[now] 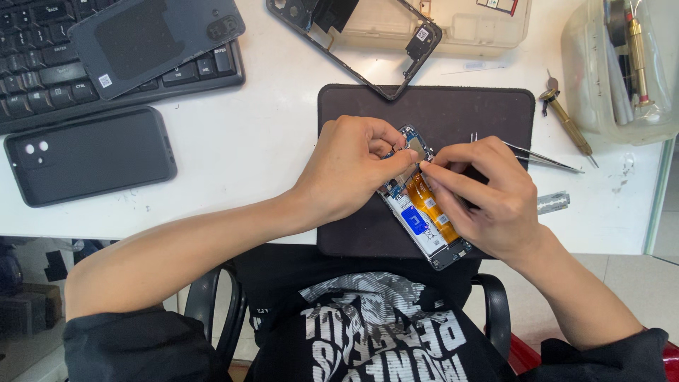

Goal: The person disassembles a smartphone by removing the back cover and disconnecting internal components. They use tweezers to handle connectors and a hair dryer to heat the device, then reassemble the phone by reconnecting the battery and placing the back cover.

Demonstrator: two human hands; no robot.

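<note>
Opened phone [423, 216] lies mid-mat [488, 106] near the bench's front edge, long axis running diagonally from far-left to near-right; left hand [350, 166] pinches its upper end, right hand [488, 194] presses fingertips there, tweezers [544, 158] just beyond.

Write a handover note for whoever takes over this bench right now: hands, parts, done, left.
Left hand: steadies the top end of the opened phone, fingertips at its upper board.
Right hand: pinches at the same spot, tweezers tucked under it.
Phone lies on the dark mat, battery and orange flex cables exposed.
Done: back cover off, lying on the keyboard; middle frame off, above the mat.
Left: the upper board piece is not yet free. Screwdriver lies right of the mat.
</note>
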